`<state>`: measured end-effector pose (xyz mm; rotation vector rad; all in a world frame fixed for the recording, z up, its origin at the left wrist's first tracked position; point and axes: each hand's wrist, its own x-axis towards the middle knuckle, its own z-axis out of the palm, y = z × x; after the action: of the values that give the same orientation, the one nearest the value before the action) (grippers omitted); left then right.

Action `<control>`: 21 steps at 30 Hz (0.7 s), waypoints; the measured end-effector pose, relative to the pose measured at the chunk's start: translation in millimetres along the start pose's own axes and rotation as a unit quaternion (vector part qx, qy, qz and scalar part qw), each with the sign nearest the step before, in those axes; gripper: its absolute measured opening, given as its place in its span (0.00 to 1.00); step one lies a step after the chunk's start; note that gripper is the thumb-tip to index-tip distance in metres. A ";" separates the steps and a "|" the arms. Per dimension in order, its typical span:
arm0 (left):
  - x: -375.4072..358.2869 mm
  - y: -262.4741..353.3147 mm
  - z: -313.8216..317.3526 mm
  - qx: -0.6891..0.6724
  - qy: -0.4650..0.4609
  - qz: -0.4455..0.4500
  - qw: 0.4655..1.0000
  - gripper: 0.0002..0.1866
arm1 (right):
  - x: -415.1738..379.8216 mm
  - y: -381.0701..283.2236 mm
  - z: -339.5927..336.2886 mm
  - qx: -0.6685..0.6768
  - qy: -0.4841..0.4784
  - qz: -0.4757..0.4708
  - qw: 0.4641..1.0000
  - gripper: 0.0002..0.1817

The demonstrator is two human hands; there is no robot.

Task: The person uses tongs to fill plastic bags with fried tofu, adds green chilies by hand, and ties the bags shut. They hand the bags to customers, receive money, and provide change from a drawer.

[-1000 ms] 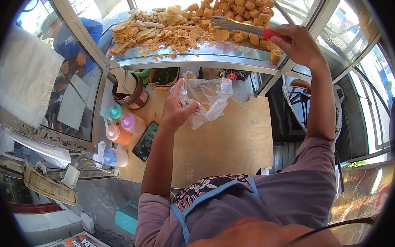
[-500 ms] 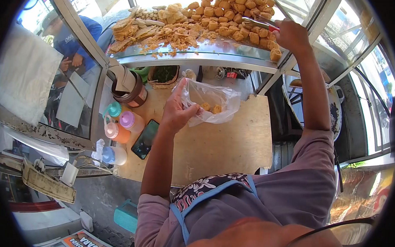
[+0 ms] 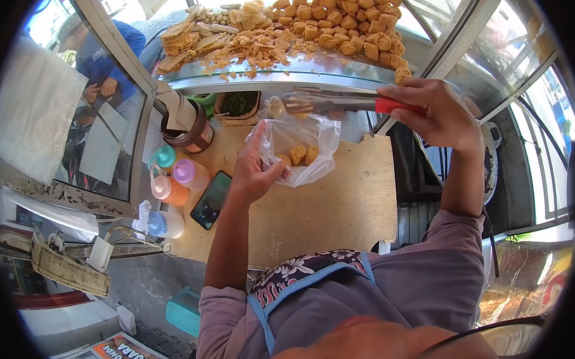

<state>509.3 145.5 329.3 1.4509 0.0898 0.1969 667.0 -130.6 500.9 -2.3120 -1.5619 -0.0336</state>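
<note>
My left hand (image 3: 257, 169) grips the near left rim of a clear plastic bag (image 3: 327, 133), its index finger stretched along the edge. Several fried tofu pieces (image 3: 297, 155) lie inside the open bag. My right hand (image 3: 438, 112) is closed round the red handle of metal tongs (image 3: 347, 102), which point left above the bag's mouth. Motion blurs the tong tips; a yellowish-brown lump shows at them, probably another piece of tofu. On the glass-sided shelf beyond is a tall pile of fried tofu (image 3: 350, 23).
Flat crispy fritters (image 3: 178, 39) and crumbs lie left of the tofu pile. A phone (image 3: 211, 200), squeeze bottles (image 3: 183, 171), a brown container (image 3: 191, 135) and a basket of green chillies or leaves (image 3: 238, 105) line the wooden board's left side. A person (image 3: 108, 59) is outside the glass.
My right hand has brought the tongs from the tofu pile down and left to over the bag. The bag has shifted slightly left, its tofu showing more clearly.
</note>
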 end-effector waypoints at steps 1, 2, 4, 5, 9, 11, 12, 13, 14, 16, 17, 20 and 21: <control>-2.0 0.7 3.6 0.002 0.005 0.010 1.000 0.42 | -5.1 -18.4 6.5 -0.018 -0.013 -0.003 1.000 0.18; -3.6 1.1 7.1 0.004 0.009 0.021 1.000 0.42 | -8.8 -34.6 12.5 -0.037 -0.026 -0.006 0.999 0.17; -7.4 1.2 12.2 0.006 0.010 0.031 0.999 0.41 | -10.2 -39.4 15.3 -0.048 -0.019 0.002 0.999 0.16; -9.2 1.7 13.8 0.008 0.011 0.036 0.999 0.41 | -7.2 -32.7 15.7 -0.041 0.001 0.012 0.999 0.16; -16.1 4.4 19.8 0.036 0.000 0.044 0.998 0.42 | 42.6 33.1 22.8 -0.177 0.173 0.120 0.961 0.15; -21.7 5.7 22.5 0.036 -0.004 0.031 0.999 0.43 | 82.0 61.2 21.7 -0.268 0.157 0.211 0.927 0.18; -24.3 5.4 23.3 0.047 -0.001 0.040 0.998 0.43 | 99.6 82.3 26.2 -0.295 0.144 0.230 0.916 0.16; -26.3 4.0 23.9 0.057 0.004 0.051 0.997 0.43 | 115.5 102.2 32.8 -0.322 0.131 0.246 0.905 0.14; -28.8 2.2 23.9 0.068 0.010 0.061 0.996 0.44 | 126.9 116.3 39.3 -0.332 0.110 0.253 0.902 0.13; -36.0 -2.7 21.9 0.100 0.011 0.077 0.992 0.44 | 144.9 137.7 52.0 -0.351 0.067 0.266 0.896 0.11; -39.3 -4.3 20.5 0.116 0.011 0.084 0.990 0.45 | 152.2 147.2 57.3 -0.348 0.085 0.260 0.897 0.12; -50.2 -2.9 19.7 0.121 0.009 0.077 0.990 0.45 | 158.9 164.4 72.4 -0.337 0.112 0.253 0.900 0.14; -53.6 -3.3 19.0 0.119 0.015 0.080 0.990 0.46 | 158.5 164.9 72.8 -0.331 0.106 0.252 0.903 0.14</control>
<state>460.4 116.5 325.2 1.6948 0.0221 0.3484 865.5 -21.7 421.3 -3.0281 -0.8743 -0.7659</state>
